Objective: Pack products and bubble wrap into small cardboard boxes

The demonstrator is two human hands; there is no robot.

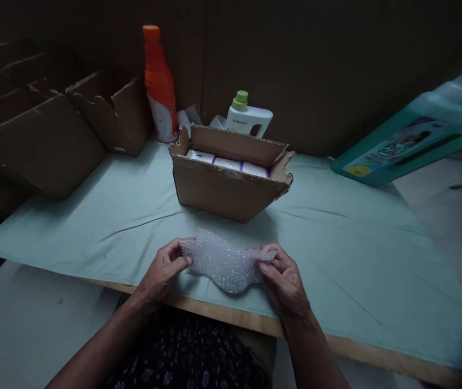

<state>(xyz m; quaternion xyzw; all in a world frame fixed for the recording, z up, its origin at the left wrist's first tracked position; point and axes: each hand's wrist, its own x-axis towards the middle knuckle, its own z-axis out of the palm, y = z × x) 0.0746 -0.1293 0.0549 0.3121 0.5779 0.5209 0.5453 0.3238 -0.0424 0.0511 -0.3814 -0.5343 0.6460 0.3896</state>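
Observation:
A sheet of clear bubble wrap is stretched between my two hands over the front edge of the table, its middle sagging. My left hand pinches its left end between thumb and fingers. At the other end, my right hand grips the right corner the same way. Just beyond the wrap stands an open cardboard box, flaps up. White packs with purple edges sit side by side inside it, only their tops showing.
Behind the box stand a tall orange bottle and a white bottle with a green cap. Several cardboard boxes line the left side. A large teal jug is at the right. A pale green cloth covers the table.

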